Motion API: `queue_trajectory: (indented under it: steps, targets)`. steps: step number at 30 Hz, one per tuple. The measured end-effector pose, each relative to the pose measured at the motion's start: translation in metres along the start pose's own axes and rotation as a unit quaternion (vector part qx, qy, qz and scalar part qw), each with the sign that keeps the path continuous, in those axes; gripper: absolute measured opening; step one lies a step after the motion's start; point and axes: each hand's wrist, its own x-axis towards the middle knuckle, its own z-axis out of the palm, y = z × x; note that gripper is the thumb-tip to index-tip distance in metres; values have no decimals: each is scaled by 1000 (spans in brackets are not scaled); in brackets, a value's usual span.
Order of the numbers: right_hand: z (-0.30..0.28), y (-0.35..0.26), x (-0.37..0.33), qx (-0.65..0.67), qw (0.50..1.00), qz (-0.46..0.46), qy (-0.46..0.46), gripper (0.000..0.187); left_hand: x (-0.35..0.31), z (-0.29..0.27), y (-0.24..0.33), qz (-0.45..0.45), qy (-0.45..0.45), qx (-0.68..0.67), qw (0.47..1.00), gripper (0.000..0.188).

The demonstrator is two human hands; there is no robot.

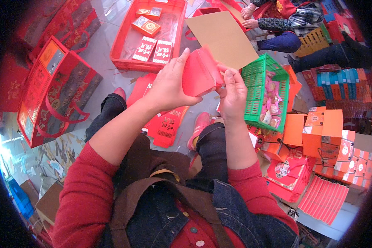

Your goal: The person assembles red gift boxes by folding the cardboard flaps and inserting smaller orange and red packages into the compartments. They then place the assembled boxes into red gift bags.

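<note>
A red paper box (198, 74) is held up in front of me, over the space between my knees. My left hand (169, 84) wraps round its left side, with the thumb along the lower edge and the fingers behind. At the box's right end, my right hand (232, 93) pinches the edge by a raised flap. What is inside the box cannot be seen. Flat red printed cartons (166, 128) lie on the floor beneath my hands. Just right of my right hand stands a green plastic basket (252, 95) with pink-wrapped packets (272, 99) in it.
A red crate (146, 66) with several small boxes stands ahead, beside a brown cardboard sheet (225, 39). Red gift bags (72, 89) stand at left. Orange boxes (318, 128) are stacked at right. Another person's hands (250, 20) work at the far right.
</note>
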Motion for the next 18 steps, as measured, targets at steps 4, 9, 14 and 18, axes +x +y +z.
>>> queue_trajectory:
  steps: [4, 9, 14, 18]
  targets:
    - [-11, 3, 1, -98, 994, 2, -39, 31, -2, -2, -1, 12, -5, -28, 1000, 116]
    - [-8, -4, 0, -88, 995, 53, -19, 38, -1, -1, -4, 41, -1, -10, 999, 115]
    - [-9, -2, 1, -105, 994, 24, -10, 42, -2, 1, -4, 47, -14, 13, 999, 114]
    - [-12, 7, -1, -186, 981, -24, -38, 38, -2, -3, 0, 26, -34, 29, 999, 113]
